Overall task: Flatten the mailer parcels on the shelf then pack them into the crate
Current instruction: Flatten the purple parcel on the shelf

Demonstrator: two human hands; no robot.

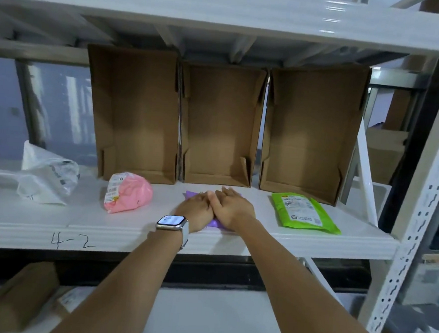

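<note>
We press both hands flat, side by side and touching, on the flat purple plastic mailer parcel, which lies near the front edge of the white metal shelf, about midway along it. The left hand and the right hand are open, palms down; neither is clamped on anything. Only slivers of the purple mailer show around the hands.

Risks from this position:

1. The purple mailer appears to reach the shelf's front edge. Pressure with any pull toward us could slide it off the edge.
2. The shelf surface looks smooth. Uneven pressure from one hand may make the mailer skid sideways rather than flatten.
3. The puffy pink plastic mailer parcel to the left and the crumpled white plastic mailer bag near the left end look unflattened. Packing them as they are would likely waste room.
4. The flat green plastic mailer parcel lies toward the right end, near the front edge; a careless elbow could knock it off.
5. Three open brown cardboard crates stand along the back edge. They look light, so dropping parcels in hard may shift them.
</note>
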